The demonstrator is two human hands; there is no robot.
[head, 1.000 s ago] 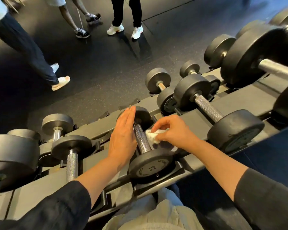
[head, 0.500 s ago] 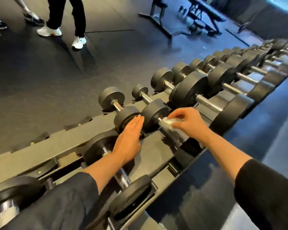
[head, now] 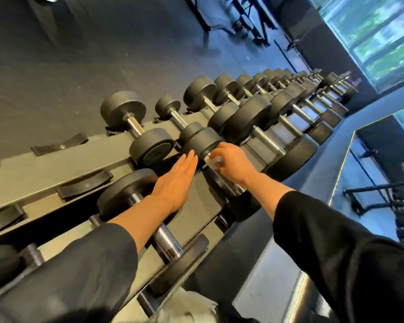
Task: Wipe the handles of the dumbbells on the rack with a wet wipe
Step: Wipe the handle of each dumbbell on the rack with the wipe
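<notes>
A long grey rack (head: pixel 56 164) holds a row of black dumbbells running to the far right. My right hand (head: pixel 233 163) pinches a white wet wipe (head: pixel 212 162) against the metal handle (head: pixel 222 180) of a dumbbell, just below its far black head (head: pixel 202 142). My left hand (head: pixel 176 183) is flat with fingers straight and together, hovering beside that handle and above the neighbouring dumbbell (head: pixel 166 238). It holds nothing. The near head of the wiped dumbbell is mostly hidden by my right forearm.
More dumbbells (head: pixel 261 122) line the upper tier toward a window (head: pixel 378 38). A bench frame (head: pixel 247 17) stands on the dark rubber floor behind the rack. A mirror or glass edge (head: pixel 345 169) lies at right.
Over the last second my view swung right along the rack. My right hand carried the wipe from one dumbbell handle to the one beside it, and my left hand followed, staying flat.
</notes>
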